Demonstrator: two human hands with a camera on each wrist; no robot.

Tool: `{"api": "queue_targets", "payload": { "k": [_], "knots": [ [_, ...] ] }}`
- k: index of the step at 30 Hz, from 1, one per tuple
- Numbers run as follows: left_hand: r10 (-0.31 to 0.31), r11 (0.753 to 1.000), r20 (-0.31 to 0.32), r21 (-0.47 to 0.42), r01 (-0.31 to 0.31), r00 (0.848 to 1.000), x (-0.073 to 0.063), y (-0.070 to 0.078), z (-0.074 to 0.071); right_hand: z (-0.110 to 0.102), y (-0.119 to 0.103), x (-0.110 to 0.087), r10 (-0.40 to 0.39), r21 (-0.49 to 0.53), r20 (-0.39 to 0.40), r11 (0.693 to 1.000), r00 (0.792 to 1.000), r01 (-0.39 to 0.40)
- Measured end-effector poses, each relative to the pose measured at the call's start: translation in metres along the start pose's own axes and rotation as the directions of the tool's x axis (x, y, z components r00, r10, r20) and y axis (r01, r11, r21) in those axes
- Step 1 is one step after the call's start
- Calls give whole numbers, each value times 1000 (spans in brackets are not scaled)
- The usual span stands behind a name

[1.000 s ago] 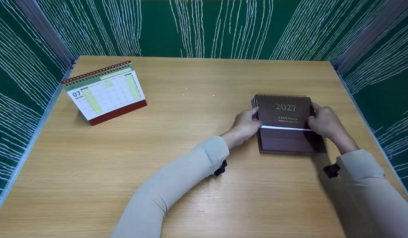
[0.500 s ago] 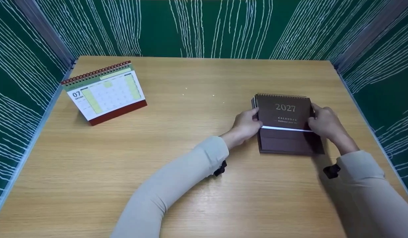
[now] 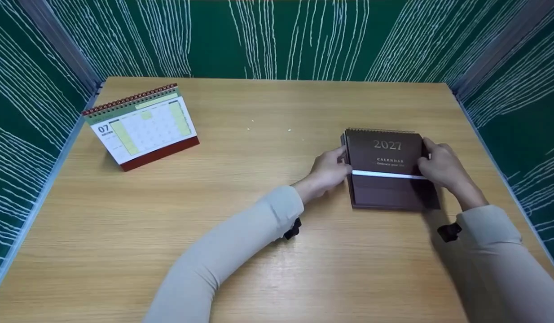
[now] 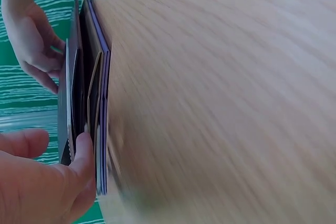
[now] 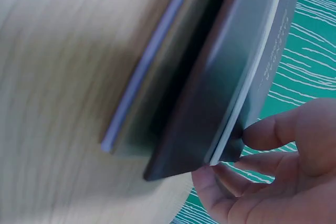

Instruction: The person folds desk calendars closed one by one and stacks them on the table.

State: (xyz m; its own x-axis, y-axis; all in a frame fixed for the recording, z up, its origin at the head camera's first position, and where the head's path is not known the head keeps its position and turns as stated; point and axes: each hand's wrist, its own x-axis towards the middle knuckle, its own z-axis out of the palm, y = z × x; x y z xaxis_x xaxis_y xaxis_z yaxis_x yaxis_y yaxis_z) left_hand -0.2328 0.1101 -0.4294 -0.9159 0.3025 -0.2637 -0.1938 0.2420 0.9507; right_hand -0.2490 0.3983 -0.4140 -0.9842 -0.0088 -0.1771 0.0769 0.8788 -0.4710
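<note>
The dark brown, spiral-bound calendar (image 3: 393,154) reads "2027 CALENDAR" on its cover. It lies folded low, layers slightly parted, on the table (image 3: 214,188).

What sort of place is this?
Perhaps a desk booth: green walls stand round three sides of a table, with a white calendar and a brown calendar in view.

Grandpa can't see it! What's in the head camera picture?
Someone's right hand grips the right side of a brown 2027 calendar on a wooden table; the left hand touches its left side. Another calendar, showing 07, stands far left.
</note>
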Motion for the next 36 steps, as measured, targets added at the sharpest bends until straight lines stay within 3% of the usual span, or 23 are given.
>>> {"api": "queue_targets", "payload": {
  "k": [7, 14, 20, 24, 28, 36],
  "knots": [
    [46, 999, -24, 28, -45, 999, -10, -1, -29, -1, -13, -4, -39, -21, -76, 999, 996, 38],
    [56, 998, -62, 14, -55, 997, -25, 2, -82, 5, -36, -8, -116, 10, -153, 993, 981, 119],
    [109, 993, -112, 67, -102, 988, -41, 3, -130, 9, -64, -9, -193, 70, -182, 976, 964, 208],
    [117, 986, -151, 133, -97, 982, -57, 4, -161, 14, -87, -9, -241, 123, -180, 957, 954, 265],
    [115, 981, -201, 178, -80, 973, -74, 1, -191, 21, -110, -7, -281, 165, -175, 936, 944, 310],
    [153, 978, -303, 179, -102, 941, -102, -11, -239, 39, -147, 5, -342, 226, -179, 898, 922, 377]
  ]
}}
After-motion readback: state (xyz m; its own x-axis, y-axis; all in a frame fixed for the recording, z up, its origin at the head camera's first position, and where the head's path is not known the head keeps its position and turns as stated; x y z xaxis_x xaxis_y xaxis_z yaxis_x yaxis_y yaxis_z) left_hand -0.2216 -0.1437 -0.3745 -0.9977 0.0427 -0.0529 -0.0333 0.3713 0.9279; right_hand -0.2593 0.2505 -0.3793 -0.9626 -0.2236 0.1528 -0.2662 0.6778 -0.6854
